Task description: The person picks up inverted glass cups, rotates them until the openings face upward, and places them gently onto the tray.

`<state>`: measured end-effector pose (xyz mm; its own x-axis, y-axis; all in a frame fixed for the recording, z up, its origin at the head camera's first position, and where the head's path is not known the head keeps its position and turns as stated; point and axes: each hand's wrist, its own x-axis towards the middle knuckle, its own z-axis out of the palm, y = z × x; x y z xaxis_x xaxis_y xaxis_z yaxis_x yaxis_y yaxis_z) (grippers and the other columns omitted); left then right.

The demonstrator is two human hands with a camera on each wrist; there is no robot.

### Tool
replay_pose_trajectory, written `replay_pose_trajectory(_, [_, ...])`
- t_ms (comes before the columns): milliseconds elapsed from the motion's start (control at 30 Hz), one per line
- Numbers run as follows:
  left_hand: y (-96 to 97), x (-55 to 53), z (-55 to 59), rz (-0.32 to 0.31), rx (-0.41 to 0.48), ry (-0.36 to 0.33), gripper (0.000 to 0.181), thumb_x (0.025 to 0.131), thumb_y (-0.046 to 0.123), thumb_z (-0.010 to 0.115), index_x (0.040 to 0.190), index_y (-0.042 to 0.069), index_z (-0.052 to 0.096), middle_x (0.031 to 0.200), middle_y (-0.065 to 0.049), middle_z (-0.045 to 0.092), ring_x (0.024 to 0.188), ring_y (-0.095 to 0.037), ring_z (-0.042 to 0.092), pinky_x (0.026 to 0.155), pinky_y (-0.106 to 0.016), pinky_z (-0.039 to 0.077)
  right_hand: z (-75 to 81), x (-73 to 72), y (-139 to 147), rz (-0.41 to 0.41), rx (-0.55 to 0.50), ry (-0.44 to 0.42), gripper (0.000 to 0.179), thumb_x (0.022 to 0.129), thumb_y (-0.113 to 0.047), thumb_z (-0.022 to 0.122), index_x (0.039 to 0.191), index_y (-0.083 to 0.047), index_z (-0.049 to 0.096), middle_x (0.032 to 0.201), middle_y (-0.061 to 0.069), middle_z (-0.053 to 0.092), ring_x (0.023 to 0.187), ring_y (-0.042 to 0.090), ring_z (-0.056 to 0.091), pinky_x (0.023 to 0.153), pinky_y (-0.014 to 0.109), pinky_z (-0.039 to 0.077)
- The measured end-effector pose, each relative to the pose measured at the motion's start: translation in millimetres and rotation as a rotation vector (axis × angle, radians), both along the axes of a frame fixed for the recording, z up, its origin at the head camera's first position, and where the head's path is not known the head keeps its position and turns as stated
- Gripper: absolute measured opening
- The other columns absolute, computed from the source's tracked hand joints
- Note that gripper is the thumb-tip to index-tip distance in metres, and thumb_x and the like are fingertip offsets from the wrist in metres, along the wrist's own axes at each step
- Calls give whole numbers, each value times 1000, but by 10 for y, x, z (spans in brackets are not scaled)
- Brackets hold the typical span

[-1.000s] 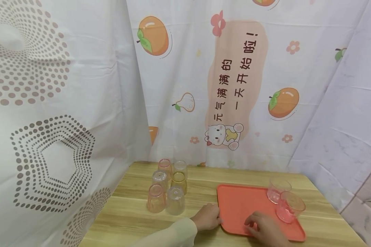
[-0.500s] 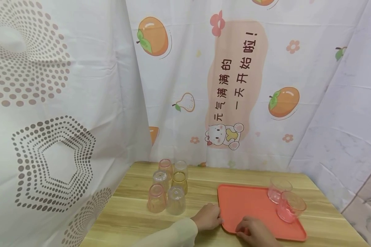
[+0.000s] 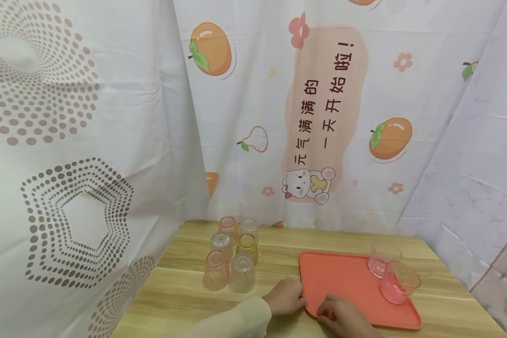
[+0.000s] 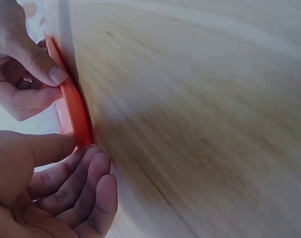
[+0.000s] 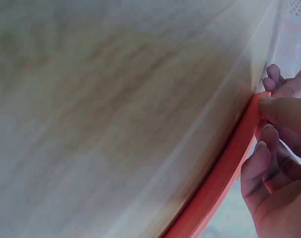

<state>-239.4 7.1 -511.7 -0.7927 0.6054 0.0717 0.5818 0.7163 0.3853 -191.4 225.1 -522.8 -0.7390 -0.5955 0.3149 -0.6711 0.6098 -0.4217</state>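
A red rectangular tray lies on the wooden table. My left hand grips its left edge close to the near-left corner, thumb against the rim and fingers curled beside it. My right hand pinches the near rim just right of that corner. In the right wrist view its thumb lies on the red rim, with the other fingers bent below. On the tray's right side stand two see-through cups: a clear one behind and a pink-tinted one in front.
Several see-through cups stand grouped at the table's left: pink cups, clear cups and a yellow cup. Patterned curtains hang behind and at the sides of the wooden table.
My right hand has slid left along the tray's near side and come onto the rim near the corner. My left hand stays at the left edge; tray and cups keep their places.
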Motion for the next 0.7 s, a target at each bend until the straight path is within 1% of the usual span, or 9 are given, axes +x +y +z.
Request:
replay_pose_trajectory(133, [-50, -40, -11, -32, 9, 28, 47, 94, 22, 73, 56, 16, 47, 48, 12, 33, 41, -1, 29, 42, -19, 28, 3, -25, -28, 4, 3, 18, 9, 87, -15, 81, 88, -22, 75, 83, -24, 52, 69, -8, 45, 56, 19, 41])
replay_pose_trajectory(167, [-72, -44, 1, -34, 11, 26, 46, 94, 22, 73, 55, 17, 48, 47, 13, 35, 41, -1, 30, 42, -18, 29, 3, -30, -30, 9, -2, 28, 10, 87, -14, 82, 87, -21, 75, 83, -23, 52, 69, -8, 45, 56, 19, 41])
replay_pose_trajectory(233, [-120, -55, 33, -38, 3, 46, 41, 94, 24, 72, 58, 17, 54, 49, 14, 39, 44, 0, 34, 44, -17, 31, -1, -38, -29, 20, -8, 59, 12, 86, -13, 83, 86, -22, 75, 82, -23, 52, 68, -8, 44, 55, 18, 40])
replay_pose_trajectory(333, [-211, -70, 124, -52, -5, 72, 30, 96, 25, 72, 67, 17, 64, 57, 14, 49, 50, 0, 42, 49, -16, 37, -7, -47, -19, 29, -14, 82, 12, 85, -14, 83, 84, -23, 74, 81, -22, 52, 67, -8, 43, 54, 18, 39])
replay_pose_trajectory(400, [-274, -84, 178, -68, -9, 107, 26, 96, 25, 72, 72, 17, 68, 61, 15, 52, 54, 1, 45, 52, -15, 38, -9, -50, -15, 28, -8, 84, 12, 84, -15, 84, 83, -23, 74, 80, -22, 52, 67, -8, 43, 54, 18, 39])
replay_pose_trajectory(567, [-469, -95, 278, -90, 4, 134, 23, 97, 24, 71, 75, 18, 69, 65, 16, 53, 57, 3, 46, 54, -14, 40, -4, -50, -8, 13, -7, 0, 9, 85, -18, 83, 83, -22, 75, 79, -22, 51, 67, -7, 45, 55, 19, 41])
replay_pose_trajectory(700, [-643, -86, 377, -108, 30, 137, 17, 98, 21, 71, 82, 17, 71, 71, 17, 57, 62, 5, 49, 58, -13, 42, -4, -49, -3, 9, -7, -66, 7, 87, -21, 81, 84, -22, 76, 78, -22, 52, 67, -6, 46, 56, 21, 42])
